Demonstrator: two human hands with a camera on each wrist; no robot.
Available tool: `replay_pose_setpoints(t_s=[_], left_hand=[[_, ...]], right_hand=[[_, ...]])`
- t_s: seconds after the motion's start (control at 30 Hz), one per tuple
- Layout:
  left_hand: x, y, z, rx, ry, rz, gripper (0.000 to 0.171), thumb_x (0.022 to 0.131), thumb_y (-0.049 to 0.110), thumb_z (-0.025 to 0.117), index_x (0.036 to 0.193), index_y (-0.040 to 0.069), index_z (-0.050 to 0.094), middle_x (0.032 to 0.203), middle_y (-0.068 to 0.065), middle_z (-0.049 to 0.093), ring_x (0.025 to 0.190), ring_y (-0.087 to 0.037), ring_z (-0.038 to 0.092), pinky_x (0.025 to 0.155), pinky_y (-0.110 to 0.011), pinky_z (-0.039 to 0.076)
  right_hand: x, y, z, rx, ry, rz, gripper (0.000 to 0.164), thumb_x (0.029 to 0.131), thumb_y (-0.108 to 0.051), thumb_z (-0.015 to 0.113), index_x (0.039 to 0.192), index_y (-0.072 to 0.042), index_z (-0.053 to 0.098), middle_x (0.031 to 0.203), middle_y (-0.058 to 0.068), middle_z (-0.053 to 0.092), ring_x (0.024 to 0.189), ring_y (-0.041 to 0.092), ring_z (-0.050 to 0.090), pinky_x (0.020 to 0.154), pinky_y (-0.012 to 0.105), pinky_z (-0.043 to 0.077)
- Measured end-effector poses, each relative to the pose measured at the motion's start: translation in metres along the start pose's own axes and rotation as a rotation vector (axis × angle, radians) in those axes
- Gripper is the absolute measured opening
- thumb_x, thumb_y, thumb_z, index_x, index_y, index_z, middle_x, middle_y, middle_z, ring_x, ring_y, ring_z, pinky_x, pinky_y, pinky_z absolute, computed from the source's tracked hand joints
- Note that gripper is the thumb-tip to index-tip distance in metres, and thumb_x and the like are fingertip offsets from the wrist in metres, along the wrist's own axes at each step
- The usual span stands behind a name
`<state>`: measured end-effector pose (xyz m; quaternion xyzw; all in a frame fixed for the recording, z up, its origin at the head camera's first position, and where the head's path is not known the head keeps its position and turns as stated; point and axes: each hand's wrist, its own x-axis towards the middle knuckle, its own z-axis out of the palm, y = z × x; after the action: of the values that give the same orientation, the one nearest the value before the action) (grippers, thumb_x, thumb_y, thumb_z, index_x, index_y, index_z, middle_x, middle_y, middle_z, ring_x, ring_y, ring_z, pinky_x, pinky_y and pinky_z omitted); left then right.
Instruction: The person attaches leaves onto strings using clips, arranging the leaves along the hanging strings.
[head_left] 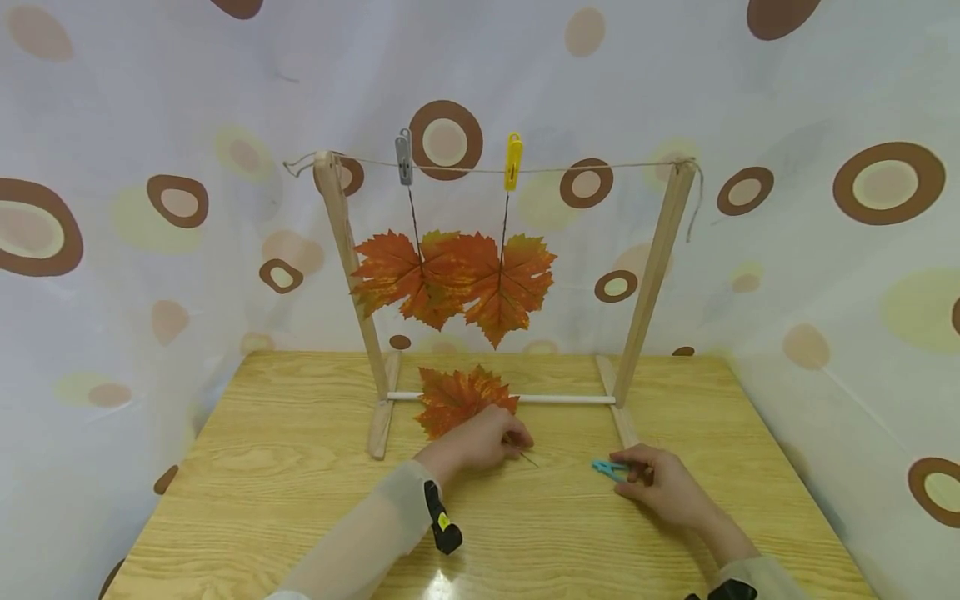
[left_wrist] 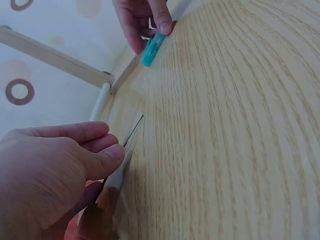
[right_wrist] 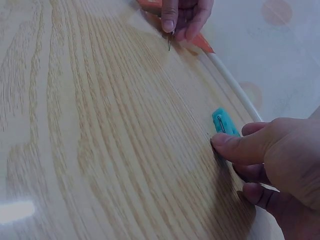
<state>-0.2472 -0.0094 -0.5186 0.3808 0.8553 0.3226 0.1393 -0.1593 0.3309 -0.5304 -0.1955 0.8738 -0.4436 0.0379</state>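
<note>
My left hand (head_left: 483, 439) pinches the thin dark stem (left_wrist: 133, 131) of an orange artificial maple leaf (head_left: 453, 400) between thumb and fingers, low over the table. The hand covers part of that leaf in the head view. To the right, my right hand (head_left: 663, 483) holds a light-blue clothespin (head_left: 609, 470) between thumb and fingertips, its free end pointing left toward the stem. In the right wrist view the clothespin (right_wrist: 225, 122) sticks out past the thumb, close above the wood.
A wooden frame (head_left: 651, 283) carries a string (head_left: 585, 168) across its top. A grey clothespin (head_left: 404, 158) and a yellow clothespin (head_left: 513, 162) hold two orange leaves (head_left: 502, 287) there by their stems. A white bar (head_left: 567, 399) joins the feet on the wooden table (head_left: 300, 500).
</note>
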Motion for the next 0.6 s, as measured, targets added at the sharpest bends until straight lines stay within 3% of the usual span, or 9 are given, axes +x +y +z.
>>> replay_pose_setpoints(t_s=[0.2, 0.37, 0.6], left_hand=[[0.0001, -0.0036, 0.0005, 0.046, -0.016, 0.017, 0.023, 0.098, -0.003, 0.074, 0.113, 0.012, 0.081, 0.105, 0.009, 0.075, 0.099, -0.005, 0.07, 0.083, -0.014, 0.053], [-0.0013, -0.0045, -0.0004, 0.111, -0.001, 0.01, 0.018, 0.099, 0.005, 0.075, 0.111, 0.017, 0.082, 0.105, 0.012, 0.074, 0.098, -0.001, 0.067, 0.087, -0.019, 0.054], [-0.0019, -0.0046, -0.0012, 0.141, 0.0, -0.015, 0.015, 0.102, 0.009, 0.072, 0.109, 0.019, 0.081, 0.103, 0.014, 0.073, 0.095, 0.0, 0.065, 0.088, -0.021, 0.054]], right_hand=[[-0.0009, 0.0017, 0.0017, -0.014, 0.017, -0.036, 0.035, 0.092, 0.0, 0.081, 0.124, 0.009, 0.071, 0.096, 0.004, 0.066, 0.081, 0.01, 0.059, 0.067, 0.024, 0.051], [-0.0023, -0.0002, 0.0011, -0.025, 0.033, -0.021, 0.032, 0.094, -0.002, 0.08, 0.123, 0.007, 0.071, 0.099, 0.004, 0.069, 0.082, 0.01, 0.063, 0.069, 0.026, 0.054], [-0.0066, -0.0036, -0.0036, 0.068, 0.039, 0.036, 0.032, 0.097, -0.006, 0.079, 0.124, 0.006, 0.069, 0.113, 0.015, 0.07, 0.09, 0.018, 0.07, 0.076, 0.028, 0.059]])
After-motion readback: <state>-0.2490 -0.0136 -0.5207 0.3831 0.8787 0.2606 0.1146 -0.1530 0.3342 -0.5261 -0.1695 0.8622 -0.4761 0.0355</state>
